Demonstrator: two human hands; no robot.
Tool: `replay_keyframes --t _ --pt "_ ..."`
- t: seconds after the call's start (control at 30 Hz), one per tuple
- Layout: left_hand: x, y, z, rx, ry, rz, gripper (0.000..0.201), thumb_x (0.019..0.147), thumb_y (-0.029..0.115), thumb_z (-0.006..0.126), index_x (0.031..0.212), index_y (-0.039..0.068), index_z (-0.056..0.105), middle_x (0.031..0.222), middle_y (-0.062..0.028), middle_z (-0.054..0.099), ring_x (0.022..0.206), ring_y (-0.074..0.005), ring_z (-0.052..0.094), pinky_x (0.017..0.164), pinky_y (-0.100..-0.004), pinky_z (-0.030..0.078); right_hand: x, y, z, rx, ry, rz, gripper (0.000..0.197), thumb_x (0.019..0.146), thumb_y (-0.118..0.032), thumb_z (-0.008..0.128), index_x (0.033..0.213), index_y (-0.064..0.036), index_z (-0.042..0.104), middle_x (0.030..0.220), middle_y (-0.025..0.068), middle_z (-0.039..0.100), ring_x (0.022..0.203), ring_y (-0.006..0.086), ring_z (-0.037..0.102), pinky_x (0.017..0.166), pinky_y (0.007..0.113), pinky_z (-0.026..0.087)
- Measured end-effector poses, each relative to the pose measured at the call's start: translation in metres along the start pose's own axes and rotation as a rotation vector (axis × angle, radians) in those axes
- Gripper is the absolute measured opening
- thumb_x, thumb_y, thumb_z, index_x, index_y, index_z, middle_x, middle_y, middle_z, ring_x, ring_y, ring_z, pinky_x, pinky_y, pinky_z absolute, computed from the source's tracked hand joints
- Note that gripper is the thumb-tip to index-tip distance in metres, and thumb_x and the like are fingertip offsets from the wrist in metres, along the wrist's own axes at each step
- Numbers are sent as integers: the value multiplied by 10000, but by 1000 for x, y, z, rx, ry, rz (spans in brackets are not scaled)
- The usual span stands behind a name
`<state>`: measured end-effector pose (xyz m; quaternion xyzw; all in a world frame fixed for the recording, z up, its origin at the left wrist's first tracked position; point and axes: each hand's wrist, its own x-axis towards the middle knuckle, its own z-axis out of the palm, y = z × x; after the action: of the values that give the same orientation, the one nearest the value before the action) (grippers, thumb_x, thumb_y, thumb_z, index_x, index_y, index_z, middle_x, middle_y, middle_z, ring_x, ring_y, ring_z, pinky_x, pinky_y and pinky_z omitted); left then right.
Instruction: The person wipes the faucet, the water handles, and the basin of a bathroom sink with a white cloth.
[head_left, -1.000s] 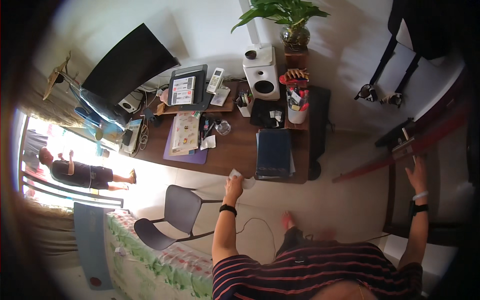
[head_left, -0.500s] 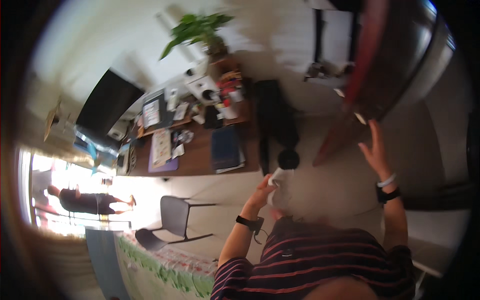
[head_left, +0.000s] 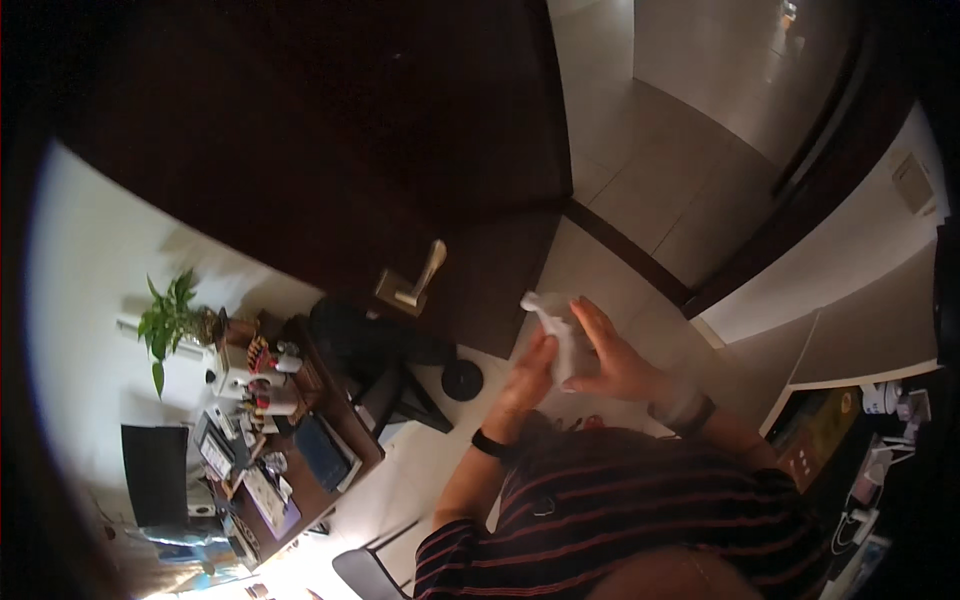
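A crumpled white tissue is in front of my body, above the pale tiled floor; I cannot tell if it is paper or cloth. From the left, my left hand grips it, thumb up along its side. My right hand cups its other side, the fingers curved around it and a little blurred. Part of the tissue is hidden between the two palms. Ahead of both hands and apart from them, a dark brown door stands ajar, with a metal lever handle.
A doorway with a dark threshold leads to more tiles at the upper right. On the left are a cluttered desk, a potted plant and a grey chair. Shelves with cables and small items lie at the lower right.
My view has swung right, from the desk to the door and doorway. My right hand has come from beside the door's edge to the tissue in my left hand.
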<state>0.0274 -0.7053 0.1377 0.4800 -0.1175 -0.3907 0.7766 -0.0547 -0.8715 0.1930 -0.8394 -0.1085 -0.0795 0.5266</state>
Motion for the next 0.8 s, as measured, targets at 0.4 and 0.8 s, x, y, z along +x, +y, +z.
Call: replay_keyframes --t 0.4,0.8 --pt "53 126 -34 2125 698 394 543 777 206 609 1268 66 426 1155 -142 525 1077 -311 478 938 -449 343 49 120 -100 216 416 301 559 769 -61 572 1295 -123 396 1159 89 514 1028 194 513 869 328 420" --pt "47 100 -125 1597 1193 -245 341 735 275 662 972 46 573 818 -176 627 751 -377 600 645 -464 460 200 217 -249 666 561 284 519 824 -74 587 1294 -82 369 996 42 552 900 119 562 709 297 492"
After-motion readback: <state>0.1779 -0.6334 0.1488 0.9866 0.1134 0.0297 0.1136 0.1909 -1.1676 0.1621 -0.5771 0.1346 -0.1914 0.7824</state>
